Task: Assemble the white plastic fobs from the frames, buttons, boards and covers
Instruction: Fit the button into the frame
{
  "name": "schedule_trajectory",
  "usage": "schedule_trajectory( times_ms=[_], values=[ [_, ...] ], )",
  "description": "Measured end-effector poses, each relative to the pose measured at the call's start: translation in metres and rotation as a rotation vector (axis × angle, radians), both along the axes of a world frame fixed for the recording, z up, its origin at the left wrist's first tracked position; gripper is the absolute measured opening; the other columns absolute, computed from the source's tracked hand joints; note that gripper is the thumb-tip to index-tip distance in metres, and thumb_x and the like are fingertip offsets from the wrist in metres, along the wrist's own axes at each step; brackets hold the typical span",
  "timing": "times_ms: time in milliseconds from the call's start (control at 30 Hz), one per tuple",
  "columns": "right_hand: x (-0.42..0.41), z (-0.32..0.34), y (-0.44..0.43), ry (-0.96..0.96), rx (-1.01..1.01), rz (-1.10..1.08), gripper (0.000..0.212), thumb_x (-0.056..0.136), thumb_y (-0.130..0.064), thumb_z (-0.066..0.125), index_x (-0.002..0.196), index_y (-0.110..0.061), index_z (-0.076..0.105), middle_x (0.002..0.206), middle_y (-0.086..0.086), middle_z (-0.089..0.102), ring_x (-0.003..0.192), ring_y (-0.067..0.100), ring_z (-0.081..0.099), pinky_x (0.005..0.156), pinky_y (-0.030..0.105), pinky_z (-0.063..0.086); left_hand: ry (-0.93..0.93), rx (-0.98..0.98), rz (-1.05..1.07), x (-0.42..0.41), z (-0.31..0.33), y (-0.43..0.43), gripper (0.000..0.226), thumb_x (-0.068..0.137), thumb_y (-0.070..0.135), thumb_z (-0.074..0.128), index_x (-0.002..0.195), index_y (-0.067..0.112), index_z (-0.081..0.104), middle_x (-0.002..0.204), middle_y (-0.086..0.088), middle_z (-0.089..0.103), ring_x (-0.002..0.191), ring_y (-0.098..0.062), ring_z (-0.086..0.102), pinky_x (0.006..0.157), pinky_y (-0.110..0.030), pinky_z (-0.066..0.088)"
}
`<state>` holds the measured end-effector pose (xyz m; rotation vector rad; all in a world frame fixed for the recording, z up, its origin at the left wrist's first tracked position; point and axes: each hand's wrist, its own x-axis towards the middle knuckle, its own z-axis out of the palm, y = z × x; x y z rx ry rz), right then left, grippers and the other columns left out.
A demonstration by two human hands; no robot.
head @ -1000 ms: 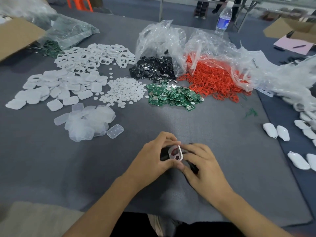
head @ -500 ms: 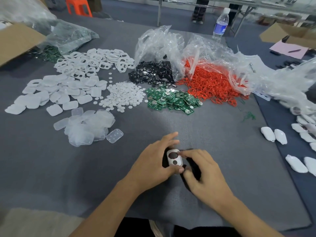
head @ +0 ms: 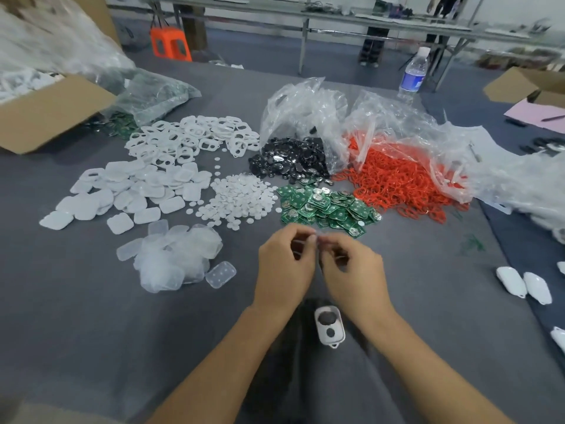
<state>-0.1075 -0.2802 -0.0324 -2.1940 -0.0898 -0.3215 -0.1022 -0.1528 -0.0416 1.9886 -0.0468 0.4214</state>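
A white frame point(head: 329, 328) with two dark buttons seated in it lies on the grey cloth between my wrists. Above it, my left hand point(head: 284, 267) and my right hand point(head: 356, 272) meet at the fingertips, fingers curled, pinching a small pale part point(head: 315, 238) that is too blurred to name. Further back lie the heaps of parts: white frames point(head: 189, 139), white covers point(head: 131, 188), small white discs point(head: 238, 200), clear covers point(head: 174, 255), black buttons point(head: 290, 160) and green boards point(head: 327, 206).
Red rings point(head: 397, 179) spill from a clear bag at the back right. White shells point(head: 519, 283) lie along the right edge. A water bottle point(head: 412, 75) stands behind the bags, and a cardboard box point(head: 52, 111) sits at the far left.
The frame with buttons has left my hands and now lies on the cloth. Both hands have moved up and forward, toward the green boards, and pinch a small part.
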Motion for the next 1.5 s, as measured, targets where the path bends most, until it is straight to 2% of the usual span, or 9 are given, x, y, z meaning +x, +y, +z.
schedule_trajectory(
  times_ms=[133, 200, 300, 533, 700, 933, 1100, 1200, 1500],
  values=[
    [0.059, 0.016, 0.02, 0.021, -0.075, -0.023, 0.021, 0.093, -0.014, 0.059, 0.096, -0.026, 0.076, 0.08, -0.011, 0.069, 0.074, 0.007, 0.058, 0.062, 0.01, 0.039, 0.054, 0.062, 0.043, 0.054, 0.02, 0.005, 0.01, 0.098, 0.014, 0.065, 0.102, 0.012, 0.073, 0.094, 0.001, 0.075, 0.089, -0.014, 0.069, 0.083, -0.02, 0.049],
    [0.086, 0.022, 0.029, 0.03, -0.144, -0.018, 0.021, 0.094, -0.015, 0.057, 0.094, -0.024, 0.076, 0.079, -0.006, 0.069, 0.073, 0.014, 0.059, 0.06, 0.023, 0.038, 0.077, 0.102, 0.085, 0.08, 0.026, 0.009, 0.012, 0.098, 0.012, 0.064, 0.103, 0.009, 0.074, 0.095, -0.004, 0.075, 0.091, -0.019, 0.068, 0.086, -0.029, 0.051],
    [0.125, 0.03, 0.048, 0.043, -0.243, 0.002, 0.022, 0.095, -0.019, 0.054, 0.095, -0.019, 0.076, 0.085, 0.003, 0.074, 0.077, 0.024, 0.064, 0.068, 0.035, 0.05, 0.098, 0.194, 0.167, 0.118, 0.029, 0.019, 0.015, 0.101, 0.014, 0.06, 0.106, 0.008, 0.072, 0.099, -0.007, 0.074, 0.093, -0.022, 0.067, 0.087, -0.038, 0.052],
    [0.214, 0.027, 0.101, 0.113, -0.462, 0.07, 0.025, 0.091, -0.002, 0.047, 0.085, -0.01, 0.07, 0.082, 0.009, 0.068, 0.074, 0.029, 0.063, 0.064, 0.035, 0.05, 0.199, 0.545, 0.37, 0.199, 0.022, 0.061, 0.022, 0.102, 0.018, 0.05, 0.111, 0.013, 0.068, 0.1, -0.01, 0.071, 0.109, -0.032, 0.054, 0.085, -0.044, 0.047],
    [0.257, 0.013, 0.12, 0.041, -0.606, 0.194, 0.027, 0.094, 0.005, 0.046, 0.094, -0.006, 0.071, 0.099, 0.012, 0.069, 0.091, 0.028, 0.066, 0.078, 0.037, 0.052, 0.275, 0.756, 0.302, 0.236, 0.009, 0.077, 0.028, 0.1, 0.008, 0.045, 0.101, 0.016, 0.072, 0.104, -0.007, 0.067, 0.117, -0.032, 0.046, 0.094, -0.041, 0.043],
    [0.265, 0.0, 0.118, -0.082, -0.716, 0.216, 0.021, 0.09, 0.005, 0.048, 0.089, -0.009, 0.063, 0.092, 0.005, 0.054, 0.085, 0.021, 0.048, 0.074, 0.032, 0.04, 0.199, 0.76, 0.293, 0.239, 0.002, 0.082, 0.029, 0.1, 0.009, 0.046, 0.09, 0.019, 0.071, 0.085, 0.004, 0.051, 0.107, -0.026, 0.044, 0.09, -0.037, 0.041],
    [0.267, 0.002, 0.114, -0.044, -0.781, 0.319, 0.019, 0.092, 0.0, 0.049, 0.097, -0.008, 0.067, 0.098, 0.008, 0.056, 0.092, 0.027, 0.053, 0.08, 0.037, 0.046, 0.199, 0.721, 0.291, 0.232, 0.005, 0.082, 0.027, 0.102, 0.011, 0.044, 0.103, 0.018, 0.07, 0.1, -0.001, 0.062, 0.112, -0.027, 0.043, 0.095, -0.04, 0.038],
    [0.27, 0.002, 0.112, -0.047, -0.775, 0.282, 0.017, 0.091, 0.002, 0.052, 0.092, -0.003, 0.068, 0.088, 0.006, 0.051, 0.084, 0.026, 0.052, 0.069, 0.036, 0.04, 0.164, 0.701, 0.307, 0.223, 0.005, 0.086, 0.028, 0.101, 0.01, 0.046, 0.114, 0.019, 0.068, 0.112, -0.002, 0.065, 0.116, -0.028, 0.044, 0.097, -0.04, 0.033],
    [0.287, 0.01, 0.117, -0.044, -0.88, 0.32, 0.01, 0.082, -0.014, 0.072, 0.091, -0.011, 0.075, 0.086, 0.006, 0.066, 0.077, 0.026, 0.059, 0.069, 0.031, 0.054, 0.061, 0.482, 0.331, 0.193, 0.016, 0.097, 0.031, 0.1, 0.012, 0.054, 0.125, 0.023, 0.069, 0.115, 0.002, 0.071, 0.114, -0.023, 0.056, 0.099, -0.044, 0.045]
  ],
)
